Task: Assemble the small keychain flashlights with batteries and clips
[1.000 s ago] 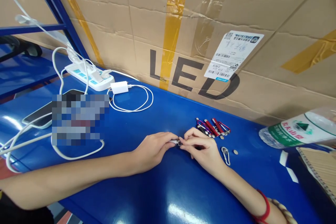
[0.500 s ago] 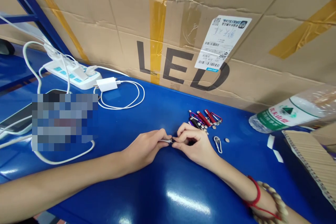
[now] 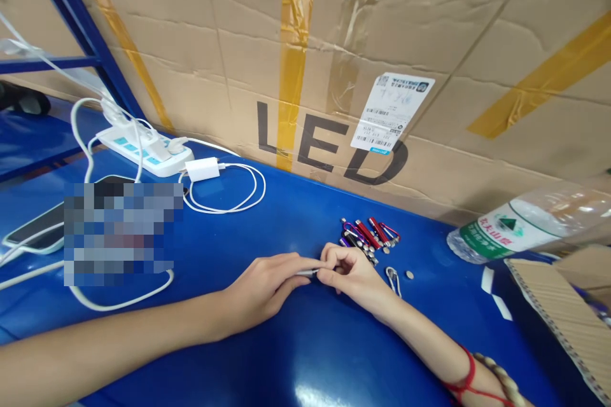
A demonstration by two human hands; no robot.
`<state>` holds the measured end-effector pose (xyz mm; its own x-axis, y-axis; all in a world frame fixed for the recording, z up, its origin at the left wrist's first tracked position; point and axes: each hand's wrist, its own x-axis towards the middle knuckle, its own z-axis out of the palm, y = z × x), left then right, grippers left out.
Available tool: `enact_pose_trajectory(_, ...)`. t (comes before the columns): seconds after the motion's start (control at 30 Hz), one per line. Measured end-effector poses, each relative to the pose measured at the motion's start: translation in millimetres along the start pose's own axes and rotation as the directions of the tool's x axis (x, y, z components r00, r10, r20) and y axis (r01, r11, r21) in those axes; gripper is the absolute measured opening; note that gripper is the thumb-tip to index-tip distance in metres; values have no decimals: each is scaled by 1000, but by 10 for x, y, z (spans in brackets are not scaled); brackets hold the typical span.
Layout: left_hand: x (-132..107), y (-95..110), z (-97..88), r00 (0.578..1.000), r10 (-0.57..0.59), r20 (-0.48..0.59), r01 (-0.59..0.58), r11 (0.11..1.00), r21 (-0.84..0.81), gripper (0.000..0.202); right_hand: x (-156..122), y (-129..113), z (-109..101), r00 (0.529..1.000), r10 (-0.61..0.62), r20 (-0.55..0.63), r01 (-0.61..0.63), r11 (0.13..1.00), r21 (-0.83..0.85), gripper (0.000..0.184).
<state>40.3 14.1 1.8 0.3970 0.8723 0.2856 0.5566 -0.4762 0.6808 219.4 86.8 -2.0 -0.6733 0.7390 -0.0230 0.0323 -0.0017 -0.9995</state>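
My left hand [image 3: 267, 283] and my right hand [image 3: 351, 273] meet at the middle of the blue table [image 3: 305, 356], both pinched on a small silver metal piece [image 3: 308, 272] held between their fingertips. Its far end is hidden inside my right fingers. Just behind my right hand lies a small pile of red and purple keychain lights [image 3: 370, 233] with clips. A loose silver carabiner clip [image 3: 394, 280] and a small round button cell [image 3: 409, 275] rest on the table to the right of my right hand.
A big cardboard box [image 3: 334, 63] marked LED stands along the back. A white power strip [image 3: 146, 151], a charger [image 3: 203, 169] with coiled cable and a phone [image 3: 38, 232] sit at the left. A lying plastic bottle [image 3: 520, 224] and corrugated card [image 3: 563, 311] are at the right.
Both hands stay pinched on the small silver piece; my right fingers have curled further over its end. The camera view shifted slightly, so everything sits a little lower in the picture.
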Motion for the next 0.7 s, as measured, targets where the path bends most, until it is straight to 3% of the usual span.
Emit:
enact_pose_trajectory(0.17, -4, 27, -1, 997, -44, -56, 42, 999, -32, 24, 7, 68, 18, 1000, 17, -9, -17, 1000, -9, 38)
enact_pose_trajectory(0.27, -1, 37, -6, 993, -94, -73, 93, 996, -16, 23, -3, 89, 66, 996, -18, -91, 14, 999, -48, 33)
enact_pose_trajectory(0.4, 6, 9, -4, 988, -140, -70, 140, 990, 0, 24, -30, 57, 109, 962, -187, -199, 145, 967, -208, 24)
enact_pose_trajectory(0.57, -3, -39, 11, 989, -142, -38, 140, 989, -55, 24, -67, -38, 85, 882, -452, -136, 348, 818, -458, 6)
enact_pose_trajectory(0.7, -22, -42, 6, 992, -130, -11, 129, 990, -57, 24, -88, -115, 51, 822, -569, 0, 483, 698, -529, 8)
